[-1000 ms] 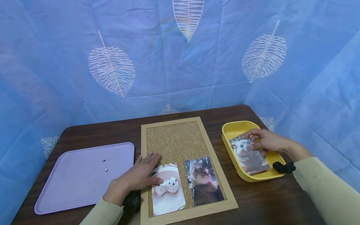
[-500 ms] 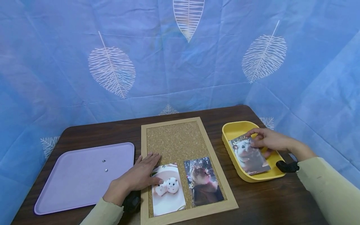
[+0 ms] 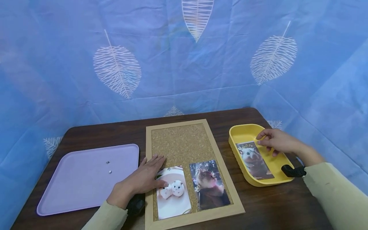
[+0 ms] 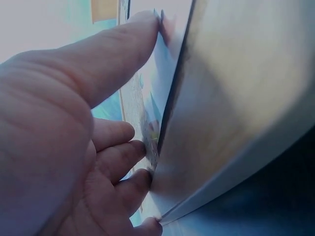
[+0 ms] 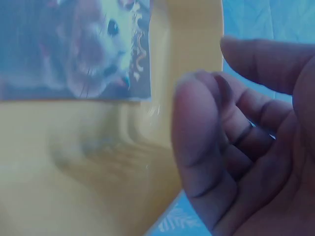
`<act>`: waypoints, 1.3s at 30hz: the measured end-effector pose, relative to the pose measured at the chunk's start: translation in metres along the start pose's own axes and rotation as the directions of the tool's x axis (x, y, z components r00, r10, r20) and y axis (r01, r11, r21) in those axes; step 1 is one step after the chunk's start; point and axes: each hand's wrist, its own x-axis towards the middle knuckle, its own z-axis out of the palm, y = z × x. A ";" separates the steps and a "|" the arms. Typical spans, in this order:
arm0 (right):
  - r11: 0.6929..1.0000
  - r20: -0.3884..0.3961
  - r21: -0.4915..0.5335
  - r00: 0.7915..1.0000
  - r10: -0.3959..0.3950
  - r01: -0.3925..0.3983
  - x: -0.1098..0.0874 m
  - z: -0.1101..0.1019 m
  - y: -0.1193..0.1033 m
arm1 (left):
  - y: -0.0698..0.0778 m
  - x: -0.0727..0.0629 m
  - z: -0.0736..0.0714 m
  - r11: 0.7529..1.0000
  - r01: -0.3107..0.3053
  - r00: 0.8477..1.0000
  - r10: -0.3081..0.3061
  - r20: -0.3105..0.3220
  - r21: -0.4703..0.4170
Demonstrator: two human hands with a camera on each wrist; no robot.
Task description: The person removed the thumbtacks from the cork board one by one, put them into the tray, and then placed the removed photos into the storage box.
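My left hand rests with straight fingers on the left edge of the wood-framed cork board. Its thumb touches a photo of two white toy-like hamsters, which has a small shiny pin near its top edge. Beside it on the cork lies a darker animal photo. Over the yellow tray hovers my right hand, fingers loosely bent and holding nothing. A photo of a crowned hamster lies in that tray; in the right wrist view a gap separates the fingertips from this photo.
On the left of the dark wooden table lies a purple tray bearing two small metal pins. Blue cloth with white leaf prints hangs behind and around the table.
My right hand has let go of the crowned hamster photo and lifted slightly away from it; the photo lies down in the yellow tray. The left hand stays in place. The head view shifted slightly.
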 end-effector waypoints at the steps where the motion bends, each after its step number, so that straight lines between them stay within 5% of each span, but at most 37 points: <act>1: 1.000 -0.013 -0.008 1.000 -0.012 0.012 0.000 0.001 -0.003 | 0.000 0.000 0.000 1.000 -0.002 1.000 0.002 -0.001 0.001; 14: 0.986 -0.176 -0.129 0.976 -0.127 0.105 0.008 0.042 -0.076 | 0.005 -0.012 -0.003 1.000 -0.017 1.000 0.018 -0.019 0.004; 28: 0.906 -0.118 -0.318 0.937 -0.329 0.278 0.026 0.129 -0.157 | 0.021 -0.029 -0.001 0.996 -0.051 0.998 0.054 -0.040 0.066; 34: 0.863 -0.137 -0.433 0.928 -0.347 0.259 0.016 0.165 -0.169 | 0.023 -0.035 0.003 0.998 -0.038 0.999 0.040 -0.024 0.056; 39: 0.859 -0.119 -0.449 0.936 -0.331 0.246 0.012 0.192 -0.172 | 0.017 -0.036 0.004 0.997 -0.031 1.000 0.031 -0.004 0.065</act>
